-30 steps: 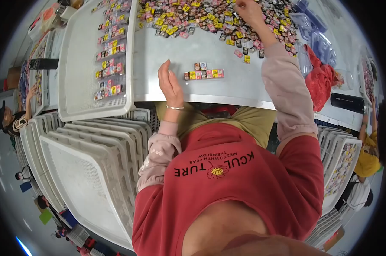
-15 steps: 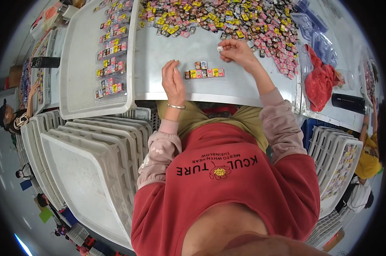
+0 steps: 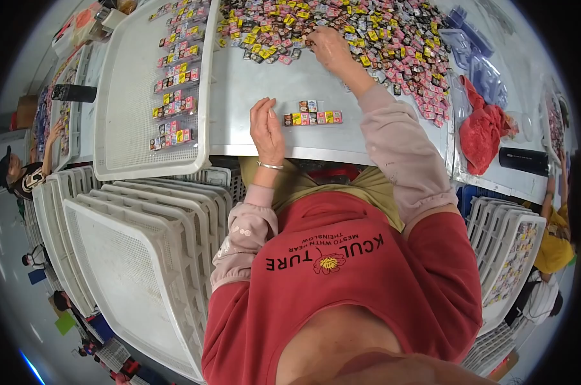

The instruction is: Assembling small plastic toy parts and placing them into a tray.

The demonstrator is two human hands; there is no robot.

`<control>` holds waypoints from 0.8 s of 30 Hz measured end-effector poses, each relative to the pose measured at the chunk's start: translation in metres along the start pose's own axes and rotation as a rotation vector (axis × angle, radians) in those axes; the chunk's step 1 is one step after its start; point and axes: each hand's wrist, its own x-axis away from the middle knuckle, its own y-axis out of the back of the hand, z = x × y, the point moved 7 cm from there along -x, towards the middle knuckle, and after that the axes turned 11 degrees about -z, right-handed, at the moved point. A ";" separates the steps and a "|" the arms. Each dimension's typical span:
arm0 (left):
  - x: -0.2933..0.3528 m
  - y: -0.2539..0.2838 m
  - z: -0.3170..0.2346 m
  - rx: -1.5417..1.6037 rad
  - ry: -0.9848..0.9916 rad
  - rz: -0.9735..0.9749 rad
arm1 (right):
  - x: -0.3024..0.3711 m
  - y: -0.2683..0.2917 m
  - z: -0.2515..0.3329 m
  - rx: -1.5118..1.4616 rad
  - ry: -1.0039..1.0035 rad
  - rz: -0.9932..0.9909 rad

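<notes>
White perforated plastic walls the left side of my remote view: a tray (image 3: pixel 130 122), with clear containers (image 3: pixel 486 77), a red cloth (image 3: pixel 478 138) and a black cylinder (image 3: pixel 523 161) crowding the right. Between them, the left hand (image 3: pixel 266 133), loosely extended and empty, is just beside a row of small coloured blocks (image 3: pixel 313 118); the right hand (image 3: pixel 329 50) meets the loose pile (image 3: pixel 402 67), its grip I cannot tell.

Small pieces (image 3: pixel 393 54) pink, yellow, apparently black; tray (image 3: pixel 127 109) white, mesh-patterned.
</notes>
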 end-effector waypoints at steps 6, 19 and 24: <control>-0.002 0.006 0.005 -0.014 -0.005 -0.027 | -0.008 -0.008 -0.004 0.054 0.041 0.131; -0.002 0.010 0.035 0.176 0.203 -0.076 | 0.061 0.047 -0.009 -0.962 -0.673 0.461; -0.001 0.007 0.028 0.138 0.198 0.008 | 0.069 0.032 -0.009 -0.717 -0.409 0.703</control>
